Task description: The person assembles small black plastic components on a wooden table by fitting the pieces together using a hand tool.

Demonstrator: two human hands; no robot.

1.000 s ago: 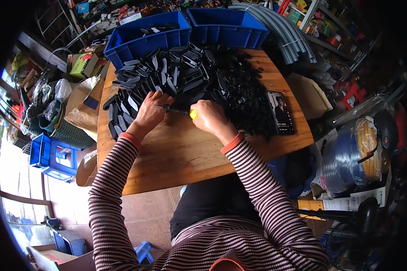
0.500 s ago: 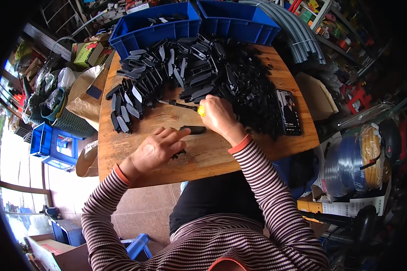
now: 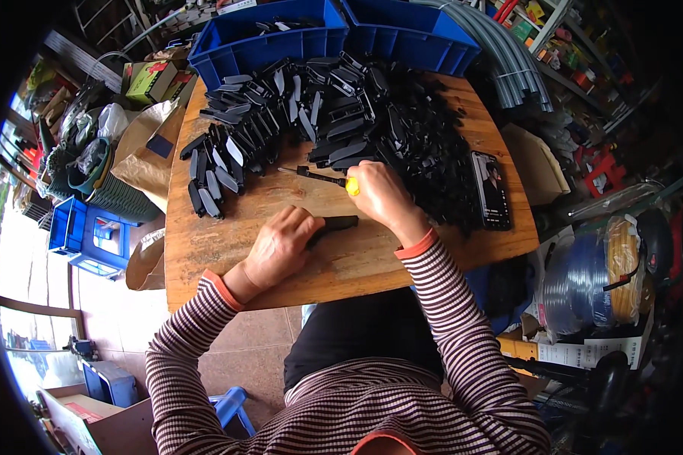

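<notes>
My right hand (image 3: 379, 193) is closed round a screwdriver-like tool (image 3: 322, 177) with a yellow handle, a dark shaft and a pale tip pointing left over the wooden table. Just left of centre, my left hand (image 3: 281, 244) grips a long black plastic part (image 3: 334, 225), its free end sticking out to the right past my thumb. My fingers cover the rest of that part. Beyond both hands spreads a heap of black plastic parts (image 3: 349, 106), some with flat grey blades. Several loose ones lie at its left edge.
Two blue bins (image 3: 269, 49) stand at the table's far edge, the left one holding a few dark parts. A phone (image 3: 491, 189) with a lit screen lies at the right of the wooden table (image 3: 235, 227). Brown paper (image 3: 148, 152) and a blue stool (image 3: 106, 235) are to the left.
My left hand has turned and closed more fully round the black part, which has shifted slightly right. The tool in my right hand has also moved a little right.
</notes>
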